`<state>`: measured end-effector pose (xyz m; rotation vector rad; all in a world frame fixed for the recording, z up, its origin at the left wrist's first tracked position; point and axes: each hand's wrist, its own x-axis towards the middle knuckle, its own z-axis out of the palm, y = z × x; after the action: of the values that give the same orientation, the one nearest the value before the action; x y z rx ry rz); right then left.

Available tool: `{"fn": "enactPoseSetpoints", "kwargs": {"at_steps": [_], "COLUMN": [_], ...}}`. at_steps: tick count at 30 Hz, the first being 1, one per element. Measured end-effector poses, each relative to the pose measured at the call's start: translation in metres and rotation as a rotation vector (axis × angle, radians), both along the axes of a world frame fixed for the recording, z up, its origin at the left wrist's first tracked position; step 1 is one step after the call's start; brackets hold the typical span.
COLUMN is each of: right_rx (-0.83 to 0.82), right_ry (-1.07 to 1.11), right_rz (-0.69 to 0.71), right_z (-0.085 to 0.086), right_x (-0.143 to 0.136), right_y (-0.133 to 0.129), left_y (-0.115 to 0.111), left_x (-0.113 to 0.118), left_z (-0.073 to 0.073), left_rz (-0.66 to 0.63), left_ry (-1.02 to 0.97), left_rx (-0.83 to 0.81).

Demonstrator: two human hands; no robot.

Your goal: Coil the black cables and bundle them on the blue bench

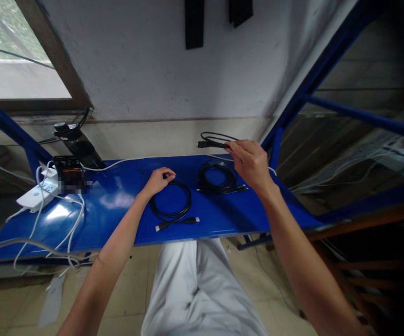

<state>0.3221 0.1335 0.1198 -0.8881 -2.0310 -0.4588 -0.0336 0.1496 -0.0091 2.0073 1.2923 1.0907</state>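
Note:
My right hand [251, 161] is raised above the blue table [114, 219], its fingers pinched on a looped black cable [218, 144] whose plug points left. My left hand [160, 180] rests low over the tabletop with fingers curled together. It is at the upper edge of a coiled black cable [189, 198]; whether anything is between its fingertips is hidden. Both plugs of that coil lie crossed toward the table's front edge. Below my right hand lies another pile of coiled black cable [219, 187], its plug ends spread left and right.
On the left stand a dark bottle [83, 144], a black device [69, 172] and a white power strip [36, 193] with tangled white cords [79, 212]. Blue frame posts [277, 140] rise at both sides. A pale wall [146, 70] backs the table.

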Motion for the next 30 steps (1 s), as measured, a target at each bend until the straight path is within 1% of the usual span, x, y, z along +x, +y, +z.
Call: {"fn": "enactPoseSetpoints", "kwargs": {"at_steps": [2, 3, 5, 7, 9, 10, 12, 14, 16, 19, 21, 23, 26, 30], "right_rx": [0.052, 0.076, 0.110, 0.120, 0.118, 0.111, 0.082, 0.035, -0.028, -0.131, -0.193, -0.244, -0.290, -0.365], "right_ry": [0.000, -0.003, -0.025, -0.071, -0.135, -0.170, -0.216, -0.238, -0.254, -0.212, -0.136, -0.088, -0.099, -0.082], "right_rz": [0.042, 0.073, 0.149, 0.237, 0.343, 0.400, 0.508, 0.583, 0.637, 0.695, 0.720, 0.744, 0.776, 0.818], "right_z": [0.010, 0.012, 0.010, -0.002, -0.021, -0.032, -0.055, -0.076, -0.091, -0.105, -0.108, -0.107, -0.101, -0.093], "right_x": [-0.020, -0.031, -0.056, -0.080, -0.102, -0.111, -0.126, -0.134, -0.137, -0.138, -0.137, -0.137, -0.136, -0.137], "right_y": [0.002, 0.003, 0.005, 0.006, 0.004, 0.003, -0.002, -0.008, -0.013, -0.016, -0.014, -0.013, -0.015, -0.026], "left_y": [0.001, 0.002, 0.003, 0.003, 0.002, 0.002, 0.001, 0.001, 0.002, 0.002, 0.002, 0.000, -0.003, -0.007], "left_x": [0.002, 0.003, 0.003, -0.001, -0.009, -0.014, -0.023, -0.028, -0.030, -0.027, -0.025, -0.024, -0.025, -0.028], "left_z": [0.001, 0.002, 0.007, 0.015, 0.025, 0.029, 0.035, 0.038, 0.037, 0.035, 0.036, 0.039, 0.042, 0.045], "left_rz": [0.003, 0.009, 0.037, 0.057, 0.013, -0.021, -0.050, 0.019, 0.101, 0.138, 0.140, 0.143, 0.166, 0.173], "left_ry": [-0.059, -0.119, -0.318, -0.594, -0.840, -0.922, -0.993, -0.990, -0.949, -0.883, -0.851, -0.814, -0.712, -0.522], "left_rx": [-0.010, -0.025, -0.100, -0.239, -0.404, -0.474, -0.561, -0.569, -0.544, -0.517, -0.492, -0.457, -0.432, -0.402]}}
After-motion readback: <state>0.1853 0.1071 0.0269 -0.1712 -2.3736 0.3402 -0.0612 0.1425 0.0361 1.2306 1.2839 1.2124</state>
